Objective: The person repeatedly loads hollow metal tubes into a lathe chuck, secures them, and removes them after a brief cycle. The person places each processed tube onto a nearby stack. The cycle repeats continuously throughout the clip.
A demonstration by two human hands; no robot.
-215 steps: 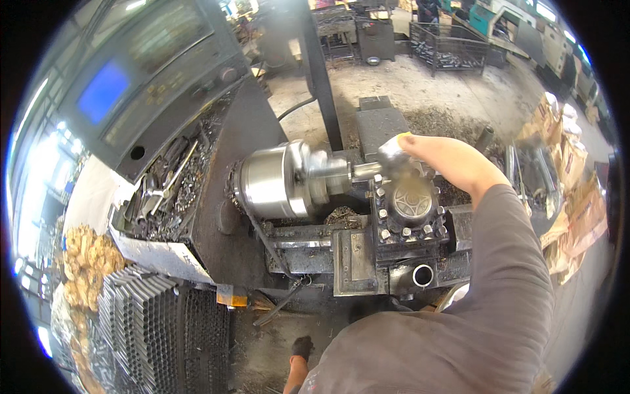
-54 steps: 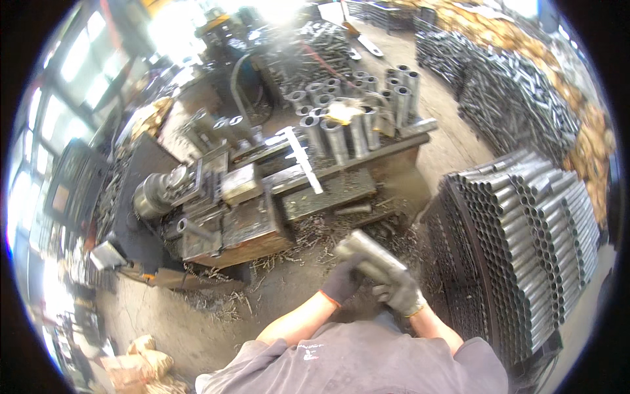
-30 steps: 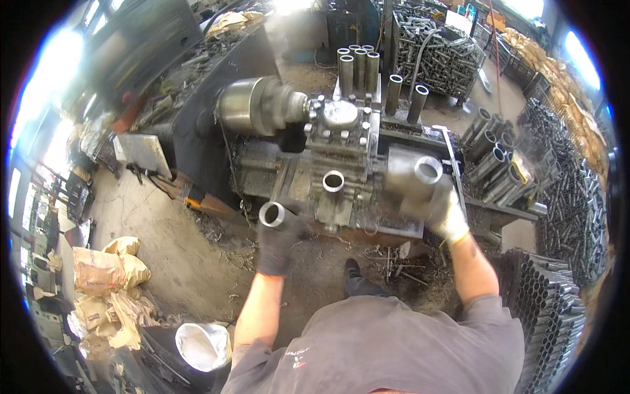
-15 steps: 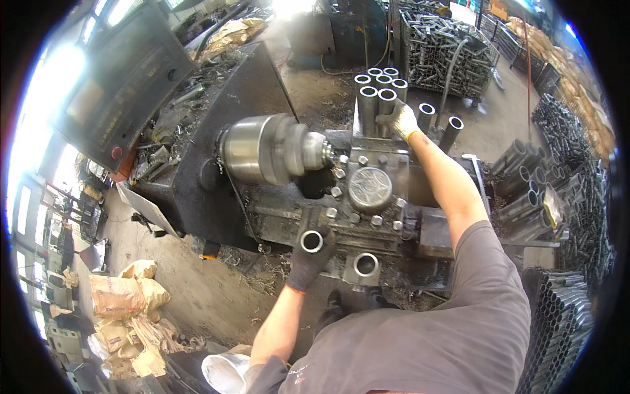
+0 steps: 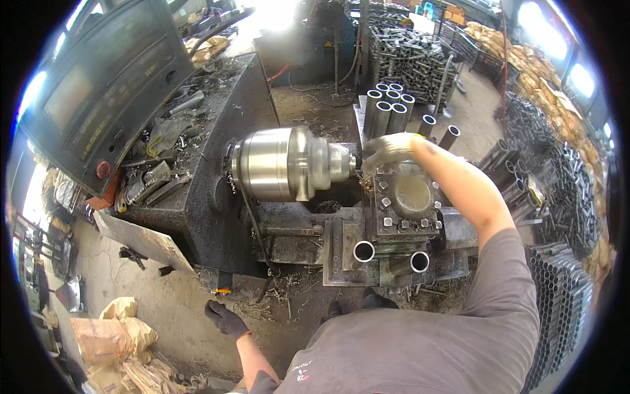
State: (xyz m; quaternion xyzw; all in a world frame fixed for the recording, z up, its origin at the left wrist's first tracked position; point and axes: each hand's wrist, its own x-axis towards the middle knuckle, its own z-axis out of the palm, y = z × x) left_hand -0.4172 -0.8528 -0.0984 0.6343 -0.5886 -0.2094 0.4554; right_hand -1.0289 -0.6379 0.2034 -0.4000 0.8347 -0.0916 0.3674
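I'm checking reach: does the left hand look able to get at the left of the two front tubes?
Probably yes: the left hand looks empty, and nothing seems to stand between it and that tube.

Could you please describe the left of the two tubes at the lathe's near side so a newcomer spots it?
Start at the lathe with its big silvery chuck, then move right to the bolted tool post. Lower in the picture are two open ends side by side. Yours is the left tube, nearer the chuck than the right tube.

Two hands (image 5: 226, 320) (image 5: 387, 152), one chuck (image 5: 269, 164), two near tubes (image 5: 405, 264), seven tubes bunched behind (image 5: 380, 122)
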